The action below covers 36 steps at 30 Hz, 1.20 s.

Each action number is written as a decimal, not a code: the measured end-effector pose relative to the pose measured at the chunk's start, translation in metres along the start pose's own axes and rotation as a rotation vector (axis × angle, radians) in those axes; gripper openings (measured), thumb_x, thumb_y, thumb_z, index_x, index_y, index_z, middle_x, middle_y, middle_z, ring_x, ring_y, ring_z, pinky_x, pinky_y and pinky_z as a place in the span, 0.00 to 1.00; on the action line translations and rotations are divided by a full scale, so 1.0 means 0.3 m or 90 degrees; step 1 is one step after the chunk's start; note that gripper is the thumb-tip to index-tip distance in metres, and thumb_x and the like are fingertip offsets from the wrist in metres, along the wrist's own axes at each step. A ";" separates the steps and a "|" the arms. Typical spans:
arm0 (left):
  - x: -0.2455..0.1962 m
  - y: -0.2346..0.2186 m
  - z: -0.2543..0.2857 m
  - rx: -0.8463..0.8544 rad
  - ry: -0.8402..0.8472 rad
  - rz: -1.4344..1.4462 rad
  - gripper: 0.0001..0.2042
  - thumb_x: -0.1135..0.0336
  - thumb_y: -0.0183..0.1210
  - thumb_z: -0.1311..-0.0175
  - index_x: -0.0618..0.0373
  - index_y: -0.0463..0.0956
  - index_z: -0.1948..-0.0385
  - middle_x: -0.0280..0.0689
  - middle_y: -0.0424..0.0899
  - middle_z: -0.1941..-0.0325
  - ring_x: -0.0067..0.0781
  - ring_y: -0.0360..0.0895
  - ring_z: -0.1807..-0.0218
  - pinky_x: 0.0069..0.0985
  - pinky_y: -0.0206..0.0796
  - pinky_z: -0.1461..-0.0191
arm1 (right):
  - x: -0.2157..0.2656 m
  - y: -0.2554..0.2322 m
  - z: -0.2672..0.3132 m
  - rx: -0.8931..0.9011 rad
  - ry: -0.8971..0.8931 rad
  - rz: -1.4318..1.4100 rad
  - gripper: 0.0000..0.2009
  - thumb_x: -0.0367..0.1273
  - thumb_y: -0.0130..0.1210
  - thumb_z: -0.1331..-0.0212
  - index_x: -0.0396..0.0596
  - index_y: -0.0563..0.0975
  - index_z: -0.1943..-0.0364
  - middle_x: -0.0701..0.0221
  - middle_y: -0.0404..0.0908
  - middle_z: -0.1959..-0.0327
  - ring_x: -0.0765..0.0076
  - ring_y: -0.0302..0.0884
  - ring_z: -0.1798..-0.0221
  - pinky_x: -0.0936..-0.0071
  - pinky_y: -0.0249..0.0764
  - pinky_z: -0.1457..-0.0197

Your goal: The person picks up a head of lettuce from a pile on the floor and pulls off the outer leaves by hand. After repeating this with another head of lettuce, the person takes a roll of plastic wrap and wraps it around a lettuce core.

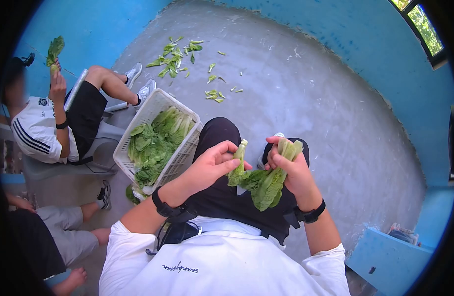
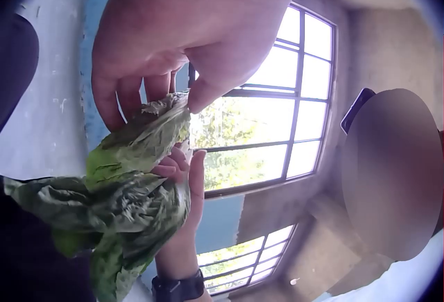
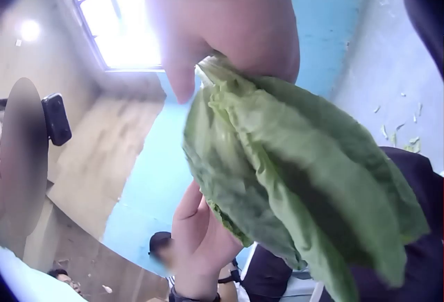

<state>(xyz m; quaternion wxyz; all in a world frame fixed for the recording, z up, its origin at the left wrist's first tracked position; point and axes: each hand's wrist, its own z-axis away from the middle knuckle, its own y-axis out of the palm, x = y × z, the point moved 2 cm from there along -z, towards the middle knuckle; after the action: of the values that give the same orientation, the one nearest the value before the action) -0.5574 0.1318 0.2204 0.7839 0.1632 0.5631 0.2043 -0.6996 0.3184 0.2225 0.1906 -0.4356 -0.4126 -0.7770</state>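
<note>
My left hand (image 1: 217, 160) pinches a lettuce leaf (image 1: 237, 166) between thumb and fingers, its pale stem end pointing up in the head view. Close beside it, my right hand (image 1: 295, 170) grips a bunch of lettuce (image 1: 268, 191) near its pale base, and the green leaves hang down over my lap. Leaf and bunch overlap between the hands. In the right wrist view, the bunch (image 3: 277, 156) spreads broadly below the hand and covers part of the left hand (image 3: 201, 233). The left wrist view has crumpled leaves (image 2: 139, 149) under the left fingertips.
A white plastic crate (image 1: 119, 153) heaped with lettuce (image 1: 160, 140) stands left of my knees. Torn leaf pieces (image 1: 173, 61) lie scattered on the grey floor (image 1: 306, 84). Another person (image 1: 39, 128) sits at left holding up a leaf (image 1: 55, 49); a second person's legs (image 1: 69, 232) are nearer.
</note>
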 end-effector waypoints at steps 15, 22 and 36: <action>0.067 -0.003 -0.010 -0.044 0.012 -0.073 0.13 0.71 0.61 0.29 0.68 0.80 0.48 0.36 0.86 0.53 0.19 0.81 0.51 0.21 0.74 0.45 | -0.034 0.091 0.006 -0.061 -0.041 0.330 0.07 0.28 0.68 0.41 0.41 0.81 0.63 0.75 0.81 0.67 0.83 0.75 0.67 0.80 0.72 0.61; 0.039 0.005 0.002 -0.065 0.080 -0.270 0.14 0.69 0.67 0.36 0.68 0.81 0.53 0.39 0.87 0.58 0.22 0.84 0.56 0.24 0.78 0.49 | -0.035 0.096 0.011 -0.056 0.018 0.339 0.08 0.27 0.70 0.44 0.40 0.82 0.64 0.77 0.81 0.72 0.85 0.74 0.67 0.79 0.73 0.62; -0.010 0.012 0.018 -0.042 0.049 -0.464 0.06 0.75 0.66 0.40 0.66 0.83 0.63 0.39 0.87 0.66 0.25 0.85 0.64 0.23 0.75 0.60 | -0.012 0.066 0.033 0.058 0.051 0.451 0.08 0.29 0.67 0.45 0.39 0.79 0.68 0.72 0.80 0.77 0.81 0.74 0.73 0.75 0.71 0.68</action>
<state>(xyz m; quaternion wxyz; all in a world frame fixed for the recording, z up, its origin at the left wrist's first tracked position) -0.5535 0.1334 0.2264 0.7882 -0.0811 0.6066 -0.0643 -0.6796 0.3145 0.2316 0.4831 -0.5118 -0.2626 -0.6601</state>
